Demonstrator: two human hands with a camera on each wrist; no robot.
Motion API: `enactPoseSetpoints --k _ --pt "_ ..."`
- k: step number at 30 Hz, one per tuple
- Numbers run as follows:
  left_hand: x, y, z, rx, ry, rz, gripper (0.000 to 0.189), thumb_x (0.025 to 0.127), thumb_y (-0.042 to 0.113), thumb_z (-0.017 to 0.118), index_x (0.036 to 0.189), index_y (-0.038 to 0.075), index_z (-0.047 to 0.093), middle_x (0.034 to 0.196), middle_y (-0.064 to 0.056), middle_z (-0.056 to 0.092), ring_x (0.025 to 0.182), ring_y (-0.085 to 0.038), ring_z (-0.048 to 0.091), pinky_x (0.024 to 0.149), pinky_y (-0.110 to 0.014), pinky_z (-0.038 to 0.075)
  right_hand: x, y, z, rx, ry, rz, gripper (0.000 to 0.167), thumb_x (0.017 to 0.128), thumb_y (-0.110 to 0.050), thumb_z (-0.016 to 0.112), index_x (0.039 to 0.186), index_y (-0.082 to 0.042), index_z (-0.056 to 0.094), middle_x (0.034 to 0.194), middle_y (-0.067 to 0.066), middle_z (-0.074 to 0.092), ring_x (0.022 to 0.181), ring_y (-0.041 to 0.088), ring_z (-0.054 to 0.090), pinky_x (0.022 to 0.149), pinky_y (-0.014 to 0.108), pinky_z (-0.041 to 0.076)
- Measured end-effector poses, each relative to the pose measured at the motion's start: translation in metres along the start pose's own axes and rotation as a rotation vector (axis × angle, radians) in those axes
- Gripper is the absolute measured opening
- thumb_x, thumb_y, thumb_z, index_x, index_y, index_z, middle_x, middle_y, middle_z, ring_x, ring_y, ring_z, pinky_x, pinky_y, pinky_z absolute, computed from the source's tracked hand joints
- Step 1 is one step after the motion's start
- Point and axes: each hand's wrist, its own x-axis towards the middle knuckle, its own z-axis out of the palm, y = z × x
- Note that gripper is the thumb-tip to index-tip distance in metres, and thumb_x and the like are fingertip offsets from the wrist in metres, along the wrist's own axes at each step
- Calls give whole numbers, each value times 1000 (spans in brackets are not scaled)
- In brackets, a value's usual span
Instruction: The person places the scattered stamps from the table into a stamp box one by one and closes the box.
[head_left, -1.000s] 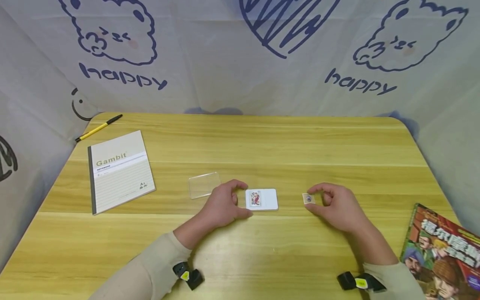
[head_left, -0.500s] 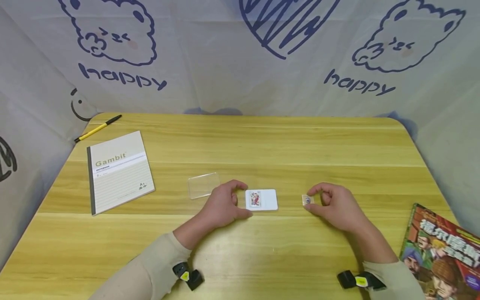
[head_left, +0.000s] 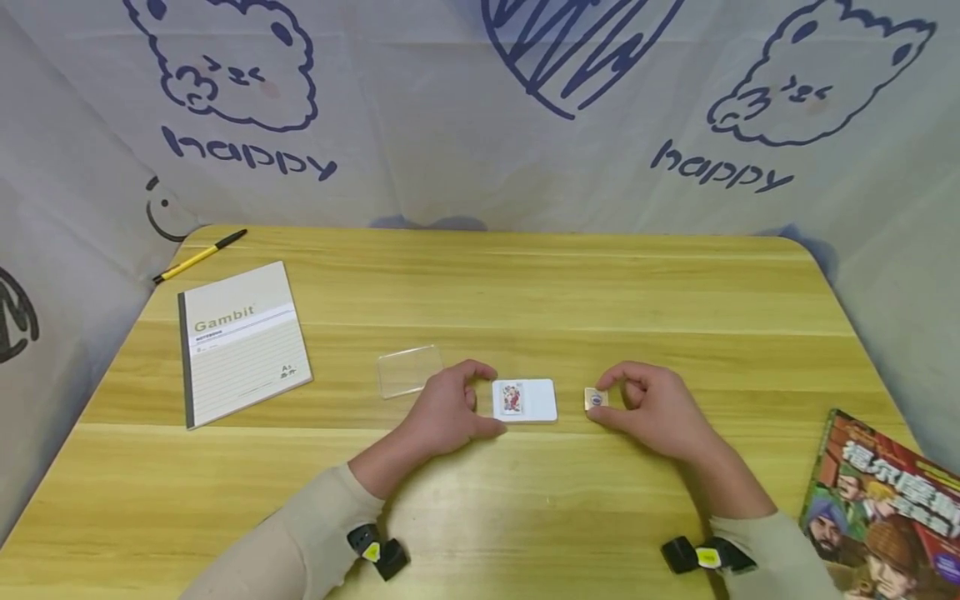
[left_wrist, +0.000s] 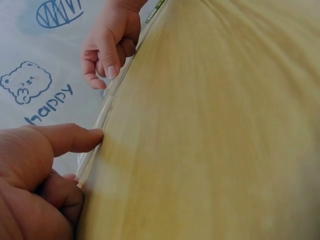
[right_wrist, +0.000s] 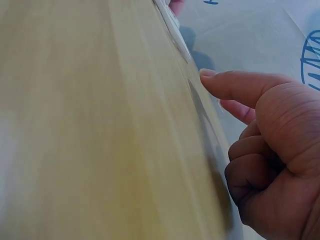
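A white rectangular card (head_left: pixel 542 401) lies on the table, with a small colourful stamp-like picture (head_left: pixel 512 398) on its left part. My left hand (head_left: pixel 448 407) holds the card at its left end, index finger at the far edge and thumb at the near edge. To the right of it, across a narrow gap of wood, my right hand (head_left: pixel 660 410) pinches a small tan stamp-like square (head_left: pixel 596 400) with a dark round design, between thumb and index finger. In the right wrist view the square is hidden behind the fingers.
A clear plastic rectangle (head_left: pixel 409 372) lies just behind my left hand. On the left are a Gambit notebook (head_left: pixel 243 346) and a yellow-black pen (head_left: pixel 198 257). An illustrated book (head_left: pixel 885 504) lies at the right front edge of the wooden table (head_left: pixel 525 292).
My right hand has slid a little to the left with the stamp-like square, nearer the white card. The left hand and the card have stayed in place.
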Motion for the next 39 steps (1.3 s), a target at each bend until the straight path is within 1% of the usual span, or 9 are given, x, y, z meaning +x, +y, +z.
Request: enactPoseSetpoints --k 8,14,18,27,33,39 --pt "0 1 -1 11 0 -3 65 69 5 91 126 1 60 60 3 41 51 -10 35 49 -27 31 12 -8 12 55 -56 -18 27 79 -24 88 97 -14 70 56 -7 27 51 8 26 70 32 47" --pt "0 1 -1 -2 -2 -8 66 68 4 91 126 1 59 60 3 41 51 -10 36 49 -26 32 19 -14 19 101 -81 -36 27 77 -20 89 95 -13 70 56 -6 28 51 9 26 63 30 42" --pt "-1 1 0 -4 2 -5 66 68 4 91 126 1 60 61 2 42 51 -10 36 49 -26 32 22 -19 23 117 -102 -40 27 77 -17 89 96 -13 70 56 -6 29 51 9 28 61 30 40" --pt "-1 1 -1 -5 2 -6 66 68 6 91 126 2 60 62 1 43 50 -11 37 47 -25 32 33 -25 30 68 -158 -47 27 77 -20 89 96 -17 70 56 -6 30 51 9 28 61 31 40" --pt "-1 1 -2 -17 -3 -10 66 69 5 91 127 2 60 61 1 43 50 -11 37 46 -25 31 36 -28 33 53 -180 -49 27 76 -21 89 95 -19 70 55 -6 30 51 9 28 62 31 40" --pt "0 1 -1 -11 -2 -4 65 68 5 91 126 2 60 61 1 43 50 -11 38 46 -25 31 38 -30 33 40 -192 -39 27 76 -20 89 95 -19 70 55 -6 30 50 9 28 61 31 40"
